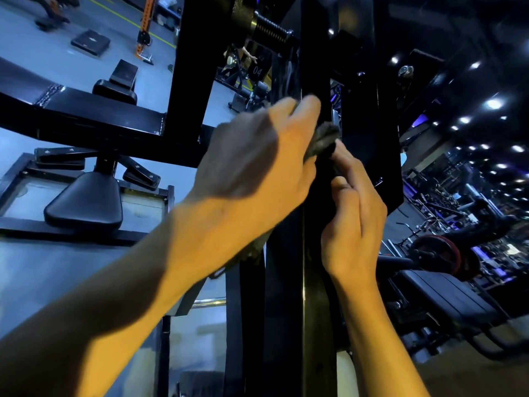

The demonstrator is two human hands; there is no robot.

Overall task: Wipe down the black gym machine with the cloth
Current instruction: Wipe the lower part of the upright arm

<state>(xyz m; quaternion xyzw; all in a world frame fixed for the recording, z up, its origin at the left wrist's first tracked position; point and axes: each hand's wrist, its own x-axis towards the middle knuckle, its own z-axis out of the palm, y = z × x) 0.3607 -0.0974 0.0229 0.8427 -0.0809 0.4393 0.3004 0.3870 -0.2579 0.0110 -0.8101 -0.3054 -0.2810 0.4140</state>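
Closest to me, my left hand (257, 156) lay over the dark cloth (322, 141), fingers fairly straight and pressing it flat against the upright post (312, 253) of the black gym machine (194, 67); a loose tail of the cloth hung out below the heel of that hand. My right hand (353, 213) sat just beside it on the other side of the post, fingers curled, fingertips at the cloth's bunched edge — whether it actually pinched the cloth or only touched it I could not tell. I judged the cloth soft, light and limp, apt to bunch and slip on glossy painted steel, so it wanted a broad flat palm on it rather than a fingertip hold, with the free tail gathered in. The machine itself was rigid and heavy and would not budge under pressure, so I could lean into the stroke. Just above the hands a threaded spindle (269, 30) and brackets stuck out from the frame, and these looked likely to snag the cloth on an upward pass. Left of the post sat a padded seat (86, 202), lower down. Farther off stood an orange rack (146, 21) on the grey floor (34, 267), and to the right a red weight plate (438, 253) and rows of ceiling lights.
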